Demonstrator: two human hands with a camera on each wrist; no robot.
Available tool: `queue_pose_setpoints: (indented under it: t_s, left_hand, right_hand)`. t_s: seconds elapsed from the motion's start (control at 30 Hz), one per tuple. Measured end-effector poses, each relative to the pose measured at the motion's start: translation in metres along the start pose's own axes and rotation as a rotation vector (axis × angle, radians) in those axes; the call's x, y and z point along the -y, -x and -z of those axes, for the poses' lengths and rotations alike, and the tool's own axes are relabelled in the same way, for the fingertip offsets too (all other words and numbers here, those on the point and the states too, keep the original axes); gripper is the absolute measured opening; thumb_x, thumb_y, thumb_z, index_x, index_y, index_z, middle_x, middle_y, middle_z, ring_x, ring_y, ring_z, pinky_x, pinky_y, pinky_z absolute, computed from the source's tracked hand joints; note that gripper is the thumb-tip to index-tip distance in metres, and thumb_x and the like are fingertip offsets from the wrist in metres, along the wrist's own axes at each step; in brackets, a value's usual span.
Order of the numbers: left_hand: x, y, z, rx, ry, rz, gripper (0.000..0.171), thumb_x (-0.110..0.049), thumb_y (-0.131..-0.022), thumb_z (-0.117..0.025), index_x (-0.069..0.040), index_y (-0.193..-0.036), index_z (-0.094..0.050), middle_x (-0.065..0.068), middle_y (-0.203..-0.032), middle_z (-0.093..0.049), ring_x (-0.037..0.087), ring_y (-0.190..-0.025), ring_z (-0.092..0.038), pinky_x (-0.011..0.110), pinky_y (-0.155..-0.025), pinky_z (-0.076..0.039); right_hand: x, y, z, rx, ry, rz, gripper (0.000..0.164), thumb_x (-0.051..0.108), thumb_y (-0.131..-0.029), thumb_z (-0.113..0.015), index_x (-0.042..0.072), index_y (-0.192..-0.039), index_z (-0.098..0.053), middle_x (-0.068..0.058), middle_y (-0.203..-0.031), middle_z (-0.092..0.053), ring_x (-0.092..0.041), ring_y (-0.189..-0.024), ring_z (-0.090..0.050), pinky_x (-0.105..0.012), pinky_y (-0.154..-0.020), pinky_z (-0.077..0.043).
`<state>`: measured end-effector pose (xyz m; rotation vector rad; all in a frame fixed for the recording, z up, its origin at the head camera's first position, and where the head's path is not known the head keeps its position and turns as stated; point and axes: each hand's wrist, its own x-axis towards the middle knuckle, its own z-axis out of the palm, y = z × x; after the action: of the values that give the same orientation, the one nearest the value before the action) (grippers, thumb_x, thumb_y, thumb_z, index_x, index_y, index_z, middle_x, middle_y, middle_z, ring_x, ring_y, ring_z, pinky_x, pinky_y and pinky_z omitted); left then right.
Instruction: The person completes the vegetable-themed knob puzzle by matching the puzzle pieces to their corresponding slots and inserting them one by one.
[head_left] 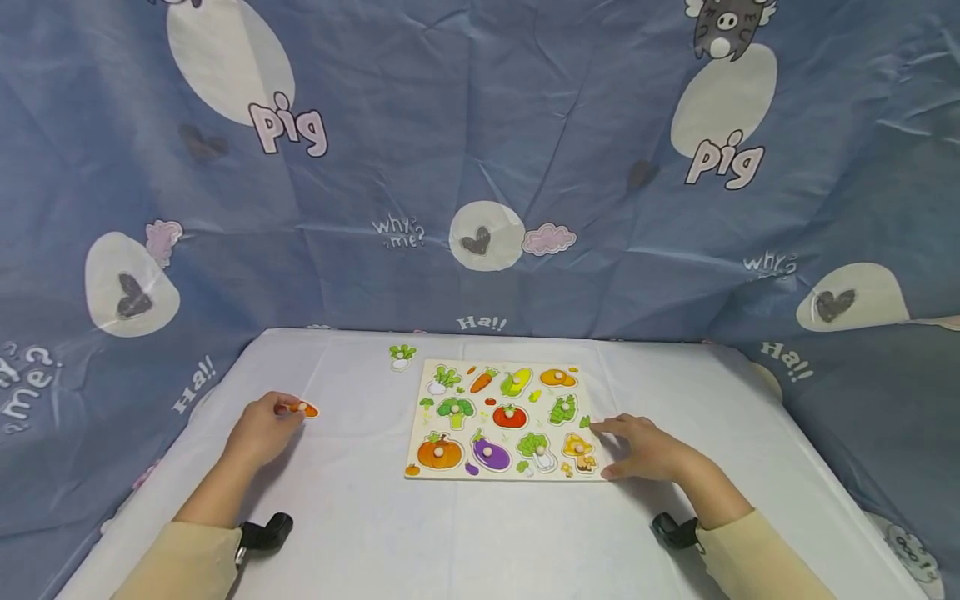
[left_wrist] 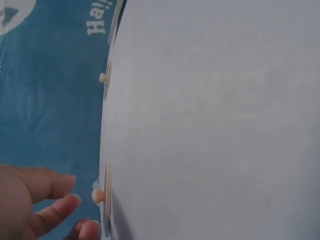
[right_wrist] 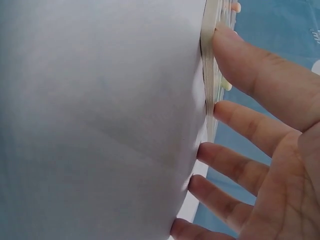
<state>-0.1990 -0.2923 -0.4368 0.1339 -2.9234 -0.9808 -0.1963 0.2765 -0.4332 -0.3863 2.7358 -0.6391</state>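
Beside an orange knobbed puzzle piece (head_left: pixel 311 410), probably the carrot, is my left hand (head_left: pixel 258 429). In the left wrist view, the thumb and fingertips (left_wrist: pixel 67 185) stand a small gap away from the piece's round knob (left_wrist: pixel 98 195). The flat piece lies on the white cloth. A vegetable puzzle board (head_left: pixel 465 450) lies at the middle of the table. My right hand (head_left: pixel 648 450) touches its right edge, with thumb and forefinger on the rim and the fingers spread, as the right wrist view shows. A loose turnip piece (head_left: pixel 402 358) lies left of the board's far corner.
Knobbed pieces such as a tomato (head_left: pixel 510 417), an eggplant (head_left: pixel 491 454) and a pumpkin (head_left: pixel 440 453) sit in the board. A white cloth (head_left: pixel 360 517) covers the table. Blue printed fabric (head_left: pixel 420 292) hangs along the back and sides.
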Motion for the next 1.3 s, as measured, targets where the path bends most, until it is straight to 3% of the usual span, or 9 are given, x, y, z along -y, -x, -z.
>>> queue_pose_setpoints:
  t_s: [0.27,0.53,0.8,1.3]
  left_hand:
    - [0.012,-0.015,0.000,0.034,0.018,0.012,0.042,-0.018,-0.100,-0.057,0.013,-0.126,-0.051,0.034,-0.115,-0.056,0.045,-0.100,-0.057,0.051,-0.079,-0.048]
    - [0.017,-0.028,0.000,0.060,0.031,-0.003,0.034,-0.014,-0.098,-0.060,0.012,-0.119,-0.056,0.023,-0.102,-0.059,0.035,-0.092,-0.057,0.044,-0.078,-0.044]
    - [0.014,-0.032,-0.003,0.063,0.008,-0.041,0.027,-0.011,-0.095,-0.061,0.011,-0.112,-0.061,0.017,-0.094,-0.060,0.033,-0.088,-0.057,0.040,-0.076,-0.043]
    - [0.011,-0.034,-0.005,0.103,-0.011,0.004,0.021,-0.012,-0.099,-0.057,0.008,-0.107,-0.059,0.017,-0.095,-0.059,0.031,-0.089,-0.057,0.041,-0.077,-0.043]
  right_hand:
    - [0.001,0.000,0.000,0.000,0.005,-0.005,0.079,0.036,-0.073,-0.088,0.015,-0.142,-0.057,-0.022,-0.149,-0.043,-0.047,-0.137,-0.035,-0.068,-0.104,-0.033]
    - [-0.001,0.000,-0.001,-0.003,0.001,0.007,0.079,0.036,-0.074,-0.088,0.014,-0.143,-0.056,-0.023,-0.150,-0.042,-0.048,-0.138,-0.034,-0.069,-0.104,-0.032]
    - [-0.002,0.000,-0.002,-0.009,-0.003,0.006,0.079,0.036,-0.073,-0.088,0.014,-0.142,-0.057,-0.023,-0.150,-0.042,-0.048,-0.138,-0.034,-0.069,-0.104,-0.032]
    - [-0.002,-0.001,-0.002,-0.001,-0.006,-0.015,0.080,0.037,-0.072,-0.088,0.016,-0.143,-0.057,-0.020,-0.149,-0.043,-0.046,-0.138,-0.034,-0.068,-0.104,-0.032]
